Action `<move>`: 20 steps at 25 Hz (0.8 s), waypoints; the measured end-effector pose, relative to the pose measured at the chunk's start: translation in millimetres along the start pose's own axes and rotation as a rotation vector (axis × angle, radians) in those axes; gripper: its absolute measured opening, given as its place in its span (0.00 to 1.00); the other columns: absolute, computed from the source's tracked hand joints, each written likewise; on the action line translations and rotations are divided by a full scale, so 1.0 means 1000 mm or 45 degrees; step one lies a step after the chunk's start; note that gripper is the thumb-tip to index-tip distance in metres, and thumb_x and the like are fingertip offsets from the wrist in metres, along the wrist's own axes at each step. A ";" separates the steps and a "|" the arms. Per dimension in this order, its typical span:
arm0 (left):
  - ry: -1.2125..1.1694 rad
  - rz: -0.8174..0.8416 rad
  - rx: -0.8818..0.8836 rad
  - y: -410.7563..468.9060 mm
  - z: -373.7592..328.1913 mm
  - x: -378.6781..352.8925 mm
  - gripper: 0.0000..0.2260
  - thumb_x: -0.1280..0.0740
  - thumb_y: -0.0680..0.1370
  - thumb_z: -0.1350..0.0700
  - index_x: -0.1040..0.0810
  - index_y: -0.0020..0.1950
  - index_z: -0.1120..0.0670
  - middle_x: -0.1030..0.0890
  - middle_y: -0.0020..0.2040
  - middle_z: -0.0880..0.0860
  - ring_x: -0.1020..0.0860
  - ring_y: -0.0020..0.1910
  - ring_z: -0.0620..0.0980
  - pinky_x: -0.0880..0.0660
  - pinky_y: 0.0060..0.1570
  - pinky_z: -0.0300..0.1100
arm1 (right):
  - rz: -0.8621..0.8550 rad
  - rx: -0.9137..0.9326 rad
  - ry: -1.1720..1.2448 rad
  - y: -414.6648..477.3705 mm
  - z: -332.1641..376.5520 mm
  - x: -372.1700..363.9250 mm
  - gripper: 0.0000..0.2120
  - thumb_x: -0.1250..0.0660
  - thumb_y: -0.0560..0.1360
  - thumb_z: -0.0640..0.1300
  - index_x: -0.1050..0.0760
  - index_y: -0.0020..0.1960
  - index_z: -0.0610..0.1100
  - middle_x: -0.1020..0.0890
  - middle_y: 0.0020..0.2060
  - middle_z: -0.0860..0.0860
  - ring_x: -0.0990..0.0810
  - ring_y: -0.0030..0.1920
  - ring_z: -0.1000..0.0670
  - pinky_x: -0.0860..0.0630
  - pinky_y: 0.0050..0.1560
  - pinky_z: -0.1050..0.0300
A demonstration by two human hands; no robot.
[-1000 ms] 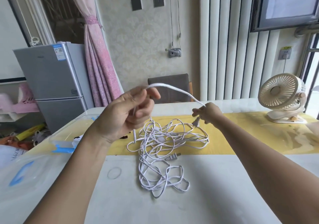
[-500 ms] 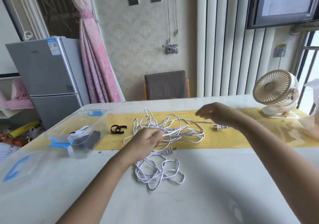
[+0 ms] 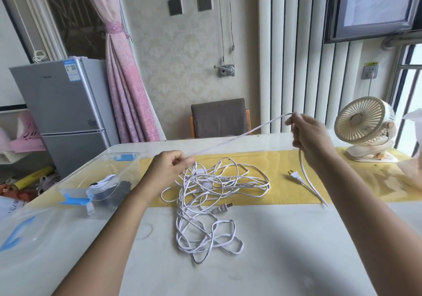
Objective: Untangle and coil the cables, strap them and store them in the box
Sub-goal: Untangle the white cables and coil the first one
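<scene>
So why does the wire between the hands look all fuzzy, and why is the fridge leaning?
Head view: the stretched wire is smeared by motion blur between the left hand and the right hand, while the tangled pile looks sharp; head view again: the wide-angle lens bends things near the edges, so the fridge looks tilted.

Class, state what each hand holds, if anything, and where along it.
One white cable: left hand pinches it just above the tangle, right hand grips it further along, toward its plug end.

White cables point(image 3: 196, 179) tangled mid-table — one strand stretched taut, clear box point(image 3: 91, 170) at left (coil inside)
</scene>
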State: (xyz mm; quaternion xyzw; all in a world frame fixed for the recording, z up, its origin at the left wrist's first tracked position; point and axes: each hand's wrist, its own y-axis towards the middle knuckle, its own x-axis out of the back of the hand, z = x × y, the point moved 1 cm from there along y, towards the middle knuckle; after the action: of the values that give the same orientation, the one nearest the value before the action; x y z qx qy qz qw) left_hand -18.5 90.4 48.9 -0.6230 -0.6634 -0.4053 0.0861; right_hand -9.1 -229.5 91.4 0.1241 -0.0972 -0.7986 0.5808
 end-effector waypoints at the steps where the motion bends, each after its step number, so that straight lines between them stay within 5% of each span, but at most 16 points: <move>1: 0.007 -0.002 0.038 0.002 0.015 0.001 0.13 0.33 0.77 0.56 0.26 0.33 0.54 0.25 0.26 0.44 0.31 0.27 0.38 0.34 0.34 0.38 | -0.120 -0.028 -0.053 0.010 -0.007 0.010 0.17 0.44 0.81 0.46 0.27 0.35 0.46 0.36 0.27 0.51 0.39 0.23 0.56 0.40 0.25 0.63; 4: -0.156 -0.181 0.047 0.010 0.029 0.002 0.11 0.38 0.80 0.61 0.22 0.39 0.53 0.22 0.30 0.47 0.25 0.34 0.41 0.28 0.42 0.40 | -0.168 -0.101 -0.391 0.020 -0.025 0.014 0.14 0.43 0.80 0.44 0.21 0.42 0.45 0.28 0.32 0.46 0.32 0.29 0.49 0.37 0.31 0.58; 6: -0.223 -0.335 -0.100 0.022 0.000 0.005 0.11 0.40 0.81 0.58 0.22 0.41 0.50 0.27 0.29 0.48 0.27 0.30 0.42 0.27 0.37 0.39 | -0.062 -0.084 -0.860 0.021 -0.031 0.005 0.15 0.43 0.77 0.39 0.22 0.60 0.42 0.21 0.49 0.41 0.24 0.47 0.41 0.31 0.45 0.54; 8: -0.084 -0.380 -0.358 0.037 -0.050 0.013 0.10 0.40 0.81 0.53 0.22 0.44 0.50 0.28 0.30 0.47 0.30 0.28 0.41 0.32 0.33 0.37 | 0.070 0.066 -1.115 0.013 -0.018 -0.014 0.26 0.43 0.74 0.33 0.36 0.72 0.42 0.32 0.65 0.38 0.33 0.65 0.38 0.37 0.63 0.54; 10: 0.032 -0.353 -0.572 0.055 -0.099 0.021 0.10 0.39 0.79 0.52 0.19 0.45 0.52 0.24 0.31 0.41 0.30 0.29 0.39 0.36 0.31 0.33 | 0.166 0.364 -0.904 0.001 0.005 -0.037 0.32 0.40 0.72 0.32 0.43 0.75 0.43 0.37 0.69 0.43 0.39 0.70 0.45 0.42 0.67 0.64; 12: 0.176 -0.202 -0.625 0.071 -0.130 0.024 0.10 0.36 0.77 0.52 0.17 0.42 0.53 0.23 0.29 0.41 0.30 0.28 0.39 0.37 0.30 0.32 | 0.374 0.556 -0.543 -0.007 0.025 -0.058 0.34 0.33 0.71 0.33 0.40 0.73 0.46 0.33 0.67 0.51 0.35 0.67 0.57 0.41 0.61 0.76; 14: 0.285 -0.011 -0.574 0.076 -0.139 0.017 0.10 0.32 0.75 0.52 0.17 0.37 0.55 0.28 0.24 0.45 0.34 0.26 0.40 0.39 0.29 0.34 | 0.664 0.539 -0.211 -0.012 0.038 -0.068 0.23 0.27 0.70 0.38 0.29 0.63 0.45 0.22 0.55 0.49 0.25 0.54 0.59 0.29 0.53 0.67; 15: 0.277 0.044 -0.534 0.074 -0.137 0.013 0.12 0.30 0.75 0.51 0.19 0.35 0.56 0.31 0.24 0.47 0.36 0.26 0.41 0.41 0.28 0.37 | 0.742 0.511 -0.192 -0.014 0.042 -0.070 0.14 0.27 0.71 0.42 0.25 0.54 0.43 0.21 0.42 0.48 0.24 0.42 0.58 0.25 0.44 0.61; 17: 0.194 0.116 -0.411 0.067 -0.123 0.006 0.14 0.29 0.73 0.49 0.20 0.33 0.57 0.31 0.26 0.50 0.37 0.27 0.42 0.41 0.28 0.38 | 0.758 0.517 -0.461 -0.014 0.044 -0.065 0.12 0.29 0.72 0.50 0.26 0.39 0.41 0.33 0.26 0.54 0.37 0.26 0.59 0.36 0.28 0.63; 20: 0.156 0.296 -0.202 0.052 -0.081 -0.009 0.09 0.26 0.71 0.52 0.20 0.35 0.54 0.27 0.27 0.46 0.34 0.27 0.40 0.37 0.30 0.35 | 0.616 0.553 -0.676 -0.010 0.038 -0.053 0.13 0.31 0.74 0.46 0.22 0.32 0.44 0.37 0.20 0.55 0.41 0.23 0.56 0.45 0.24 0.66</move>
State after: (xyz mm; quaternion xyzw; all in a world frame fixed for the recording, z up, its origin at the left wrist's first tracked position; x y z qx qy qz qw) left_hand -1.8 26.0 119.4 -0.6745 -0.5463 -0.4811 0.1231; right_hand -14.9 -175.4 129.1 0.0071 -0.4359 -0.6046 0.6667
